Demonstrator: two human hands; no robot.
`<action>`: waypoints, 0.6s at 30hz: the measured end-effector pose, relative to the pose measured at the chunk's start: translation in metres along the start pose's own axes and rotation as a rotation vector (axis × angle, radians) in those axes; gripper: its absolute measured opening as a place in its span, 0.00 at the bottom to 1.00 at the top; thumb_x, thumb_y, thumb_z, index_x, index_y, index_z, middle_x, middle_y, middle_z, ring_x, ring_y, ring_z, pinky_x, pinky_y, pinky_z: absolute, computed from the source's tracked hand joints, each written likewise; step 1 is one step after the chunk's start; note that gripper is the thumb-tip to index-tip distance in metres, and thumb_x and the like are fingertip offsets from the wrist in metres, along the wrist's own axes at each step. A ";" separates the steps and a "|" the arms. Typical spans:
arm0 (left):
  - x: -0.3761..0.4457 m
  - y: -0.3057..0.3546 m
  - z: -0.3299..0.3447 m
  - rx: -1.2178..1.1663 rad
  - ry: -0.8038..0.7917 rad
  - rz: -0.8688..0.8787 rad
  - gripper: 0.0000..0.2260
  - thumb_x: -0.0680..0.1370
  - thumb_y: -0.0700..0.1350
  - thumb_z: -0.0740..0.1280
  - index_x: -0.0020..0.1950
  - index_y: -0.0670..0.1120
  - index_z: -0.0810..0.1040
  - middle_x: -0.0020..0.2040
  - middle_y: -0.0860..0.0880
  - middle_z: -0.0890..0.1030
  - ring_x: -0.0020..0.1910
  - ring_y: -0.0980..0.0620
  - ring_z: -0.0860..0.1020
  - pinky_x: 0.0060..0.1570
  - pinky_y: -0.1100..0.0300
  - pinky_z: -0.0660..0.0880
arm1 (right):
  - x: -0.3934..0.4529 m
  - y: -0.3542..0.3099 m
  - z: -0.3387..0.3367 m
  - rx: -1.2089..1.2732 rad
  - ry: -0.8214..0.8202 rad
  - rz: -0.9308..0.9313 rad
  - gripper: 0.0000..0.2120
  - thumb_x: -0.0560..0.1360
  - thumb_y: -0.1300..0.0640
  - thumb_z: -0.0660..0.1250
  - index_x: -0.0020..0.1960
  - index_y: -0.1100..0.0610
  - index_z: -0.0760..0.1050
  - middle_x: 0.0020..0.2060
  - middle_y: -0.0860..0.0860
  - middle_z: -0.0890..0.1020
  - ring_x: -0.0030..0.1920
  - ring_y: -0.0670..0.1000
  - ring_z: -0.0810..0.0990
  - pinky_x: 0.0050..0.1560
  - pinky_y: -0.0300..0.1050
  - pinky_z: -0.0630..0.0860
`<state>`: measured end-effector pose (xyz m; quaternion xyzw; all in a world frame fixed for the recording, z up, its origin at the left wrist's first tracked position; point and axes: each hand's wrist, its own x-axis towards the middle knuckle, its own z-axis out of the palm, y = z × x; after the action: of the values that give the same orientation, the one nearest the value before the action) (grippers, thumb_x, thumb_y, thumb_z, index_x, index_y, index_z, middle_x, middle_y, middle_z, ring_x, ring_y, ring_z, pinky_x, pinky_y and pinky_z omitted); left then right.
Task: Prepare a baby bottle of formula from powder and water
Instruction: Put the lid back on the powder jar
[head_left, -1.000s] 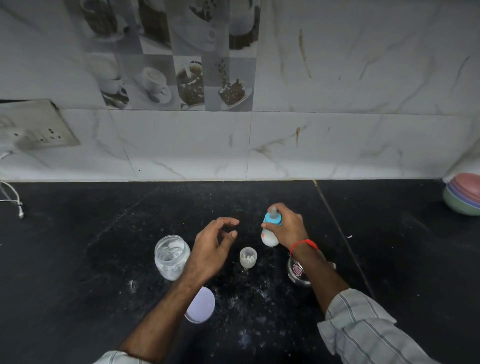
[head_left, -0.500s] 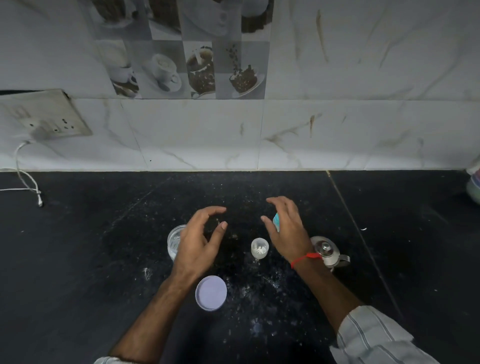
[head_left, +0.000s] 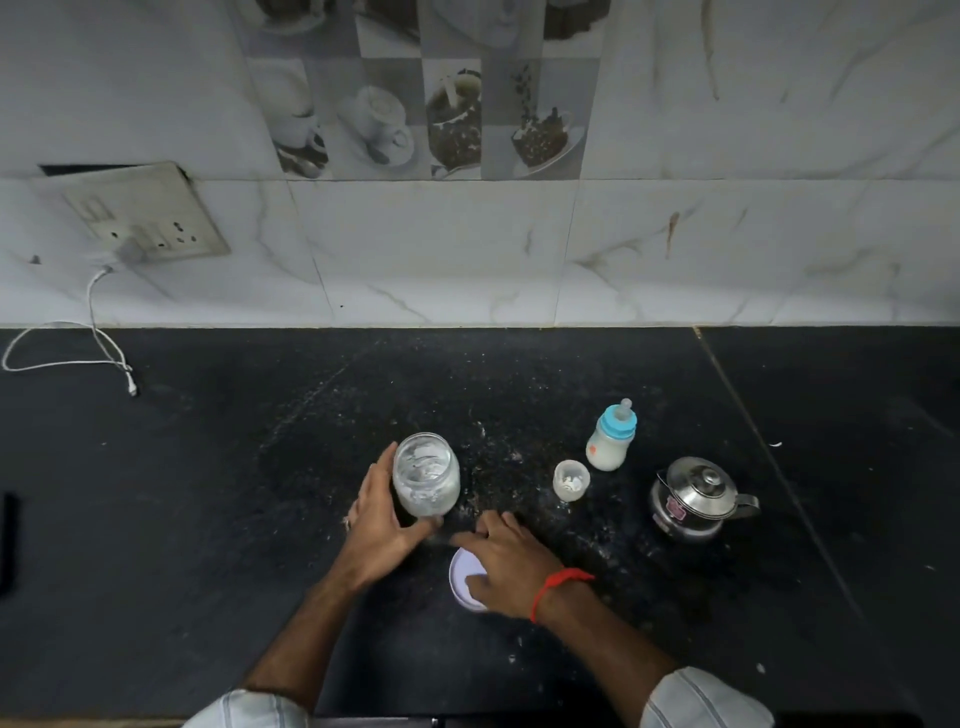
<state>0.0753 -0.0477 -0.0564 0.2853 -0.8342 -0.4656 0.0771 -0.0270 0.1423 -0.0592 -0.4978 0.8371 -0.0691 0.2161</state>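
While the baby bottle (head_left: 611, 441) stands upright on the black surface (head_left: 208, 519) with its blue collar and teat on and a pale liquid inside, the head view shows both hands working nearer the person. The bottle's long axis is vertical, teat pointing up; it sits at about two o'clock from the hands, clear of both.

The left hand (head_left: 382, 525) wraps the open powder jar (head_left: 426, 480) from the nine o'clock side, thumb and fingers curled along its base; the jar is upright, mouth up. The right hand (head_left: 511, 569) lies over the round pale lid (head_left: 464, 577), fingers spread and reaching toward twelve o'clock; whether it already pinches the lid I cannot tell, since the palm covers most of it.

The lid lies flat just at five o'clock from the jar, very near it, and the right hand is the nearer one to it. By my reading, mixing looks done and the next move is closing the jar: the lid must rise and travel toward eleven o'clock onto the mouth.

A small cup (head_left: 571, 480) stands between jar and bottle, and a steel kettle (head_left: 696, 499) at three o'clock.
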 end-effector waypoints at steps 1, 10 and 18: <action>0.002 -0.003 0.003 -0.009 0.008 0.007 0.57 0.61 0.70 0.74 0.84 0.59 0.53 0.82 0.56 0.63 0.82 0.48 0.59 0.80 0.38 0.54 | -0.002 -0.001 0.001 0.044 0.004 0.011 0.31 0.76 0.48 0.67 0.78 0.46 0.66 0.65 0.55 0.68 0.66 0.59 0.67 0.69 0.57 0.69; 0.022 -0.003 0.016 -0.067 0.096 0.055 0.48 0.63 0.63 0.83 0.77 0.62 0.61 0.70 0.60 0.74 0.73 0.51 0.72 0.75 0.38 0.64 | -0.026 -0.019 0.018 -0.072 0.054 -0.026 0.28 0.72 0.40 0.70 0.71 0.44 0.70 0.67 0.54 0.67 0.66 0.61 0.66 0.65 0.59 0.67; 0.014 0.018 0.024 -0.205 0.026 0.268 0.44 0.63 0.62 0.84 0.72 0.71 0.64 0.70 0.62 0.75 0.69 0.60 0.76 0.67 0.52 0.76 | -0.028 -0.003 -0.041 0.897 0.760 0.257 0.24 0.70 0.51 0.81 0.63 0.43 0.78 0.62 0.50 0.75 0.62 0.48 0.78 0.65 0.45 0.76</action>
<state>0.0468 -0.0308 -0.0564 0.1680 -0.8120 -0.5298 0.1780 -0.0304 0.1609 -0.0135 -0.1932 0.7984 -0.5619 0.0972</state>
